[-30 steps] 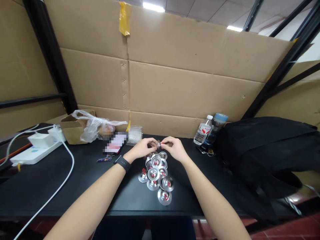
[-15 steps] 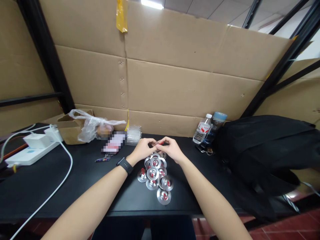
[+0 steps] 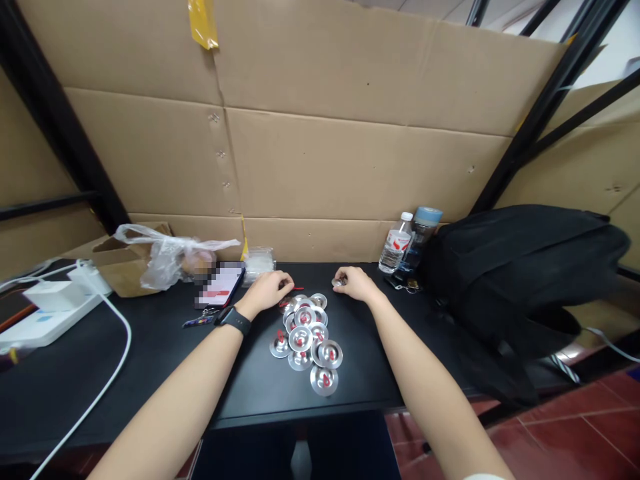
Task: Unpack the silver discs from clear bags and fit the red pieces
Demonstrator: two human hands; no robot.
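Observation:
Several silver finger cymbals (image 3: 301,339) with red cord loops lie overlapping in a heap on the black table in the head view. Just behind the heap's left side is my left hand (image 3: 270,290), its fingers pinched, with a short red cord (image 3: 299,288) showing at the fingertips. My right hand (image 3: 356,285) is closed on the edge of a single finger cymbal (image 3: 339,283), right of the heap and low over the table. My fingers partly cover that cymbal. A dark watch (image 3: 234,321) is on my left wrist.
At the left are a power strip (image 3: 55,317), a cardboard box (image 3: 125,267) with a plastic bag (image 3: 167,257), and a phone (image 3: 220,285). A clear packet (image 3: 260,262) lies by the cardboard wall (image 3: 310,167). Two bottles (image 3: 397,245) and a black backpack (image 3: 520,280) occupy the right.
My hands have separated from where they met behind the heap. The left moved left; the right moved right with a finger cymbal. The camera view has shifted slightly too.

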